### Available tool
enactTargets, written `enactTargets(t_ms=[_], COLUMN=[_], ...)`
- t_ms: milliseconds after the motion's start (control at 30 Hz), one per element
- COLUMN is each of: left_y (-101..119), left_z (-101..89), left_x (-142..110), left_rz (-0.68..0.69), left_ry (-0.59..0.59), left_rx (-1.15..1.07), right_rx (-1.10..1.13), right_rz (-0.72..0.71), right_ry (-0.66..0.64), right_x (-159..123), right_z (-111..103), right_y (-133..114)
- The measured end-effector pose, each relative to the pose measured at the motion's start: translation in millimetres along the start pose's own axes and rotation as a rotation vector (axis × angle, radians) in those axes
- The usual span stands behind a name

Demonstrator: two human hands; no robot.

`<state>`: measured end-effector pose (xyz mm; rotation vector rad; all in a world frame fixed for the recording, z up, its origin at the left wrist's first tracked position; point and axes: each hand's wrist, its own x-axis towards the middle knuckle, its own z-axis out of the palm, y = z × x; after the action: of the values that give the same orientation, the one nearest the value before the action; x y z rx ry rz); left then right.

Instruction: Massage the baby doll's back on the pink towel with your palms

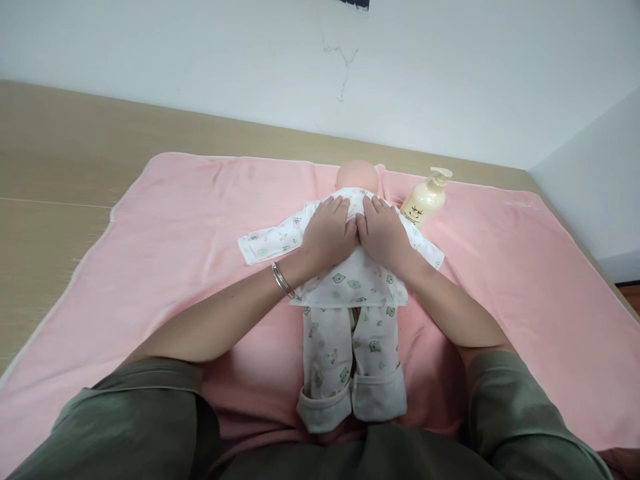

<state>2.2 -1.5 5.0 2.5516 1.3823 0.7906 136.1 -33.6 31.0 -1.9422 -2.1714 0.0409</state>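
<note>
Nearest to us, our own olive-green sleeves [135,420] fill the bottom edge of the view, and both bare forearms reach away from us toward the middle of the scene. Starting at the far left, we see a light wooden surface [55,173] running along a white wall [200,60]. Spread over the wood is a pink towel [180,233], which covers most of the middle and right of the view. Moving rightward, our left wrist wears a thin metal bangle [283,280]. Just past it, our left hand [327,233] lies open and flat, palm down, fingers together, pressing on the chest of a baby doll [353,280]. The doll lies on its back on the towel, lengthwise, with its bald head [357,176] at the far end and its legs pointing toward us. It wears a white shirt and trousers printed with small green figures, and the trouser cuffs are rolled up near our body. One shirt sleeve spreads out flat to the left. Our right hand [383,233] rests just beside the left one, thumbs touching, also open and flat on the doll's chest. Further right, just beside the doll's shoulder, a cream-coloured pump bottle [426,199] lies tilted on the towel, its pump head pointing toward the far wall. At the far right, another white wall [595,193] meets the first in a corner.
</note>
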Motion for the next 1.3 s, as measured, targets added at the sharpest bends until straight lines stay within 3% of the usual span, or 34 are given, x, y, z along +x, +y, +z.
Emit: enactTargets(t_ms=[167, 300, 433, 700, 1033, 1167, 1300], left_y=[-6, 10, 18, -3, 20, 11, 1], left_z=[-2.3, 0.0, 0.3, -8.4, -9.2, -17.7, -23.8], left_x=[9, -11, -20, 11, -15, 1, 17], left_rz=[-0.054, -0.082, -0.018, -0.108, 0.063, 0.091, 0.029], left_ry=[-0.073, -0.005, 0.009, -0.18, -0.096, -0.126, -0.211], left_rx=[0.025, 0.072, 0.053, 0.005, 0.114, 0.119, 0.1], right_rx=[-0.026, -0.011, -0.005, -0.133, -0.061, -0.137, -0.177], right_rz=[-0.032, -0.026, 0.068, 0.007, 0.033, 0.008, -0.098], right_ry=[-0.036, -0.047, -0.004, -0.002, 0.021, 0.055, 0.042], right_x=[-23, -9, 8, -22, 13, -1, -17], right_z=[-8, -6, 0, -10, 0, -2, -12], right_y=[-17, -4, 9, -12, 11, 0, -8])
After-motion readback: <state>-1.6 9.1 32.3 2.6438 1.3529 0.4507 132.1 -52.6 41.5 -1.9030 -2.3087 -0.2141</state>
